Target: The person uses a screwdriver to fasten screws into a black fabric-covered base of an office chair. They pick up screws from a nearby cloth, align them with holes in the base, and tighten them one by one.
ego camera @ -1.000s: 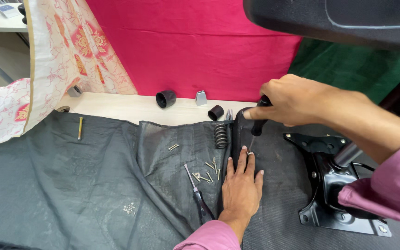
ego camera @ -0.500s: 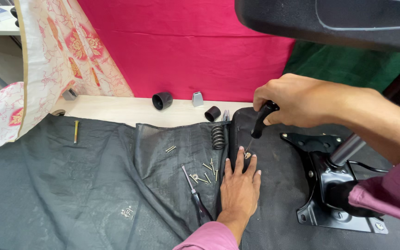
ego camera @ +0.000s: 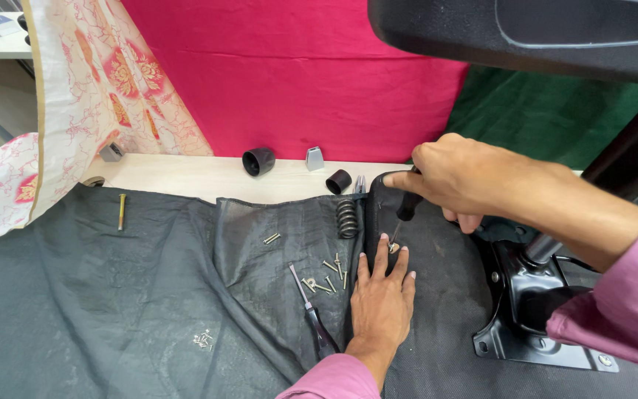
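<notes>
Worked on a dark fabric-covered seat panel [ego camera: 437, 244], laid flat near the far edge of the bench. Open room mostly to the left: wide stretch of wrinkled grey-black cloth [ego camera: 75, 295], bare but for one long brass bolt [ego camera: 121, 211] lying well apart from the rest. Pale wooden strip [ego camera: 186, 177] of bench left exposed beyond the cloth, backed by a magenta drape [ego camera: 297, 74]. Little room to the right: black stamped-metal chair mechanism [ego camera: 533, 310] sat just beside the working spot, with a black moulded chair part [ego camera: 526, 33] overhanging from above.

Right hand [ego camera: 467, 177] closed in a full fist around the black handle of a screwdriver [ego camera: 406, 208], shaft tilted down, tip at a small screw [ego camera: 393, 247] on the panel. Left hand [ego camera: 382, 292] spread flat, palm down on the panel, fingers parted either side of that screw, gripping nothing.

Close on the left of the flat hand: scatter of small brass screws [ego camera: 326, 281], a second screwdriver [ego camera: 311, 314] with dark handle lying loose, one stray screw [ego camera: 272, 238] further up. Black coil spring [ego camera: 346, 219] stood just beside the panel's edge. Along the wooden strip: two short black plastic caps [ego camera: 258, 161] [ego camera: 339, 181], a small grey metal clip [ego camera: 314, 158]. Patterned cream-and-red cloth [ego camera: 90, 96] hung at far left.
</notes>
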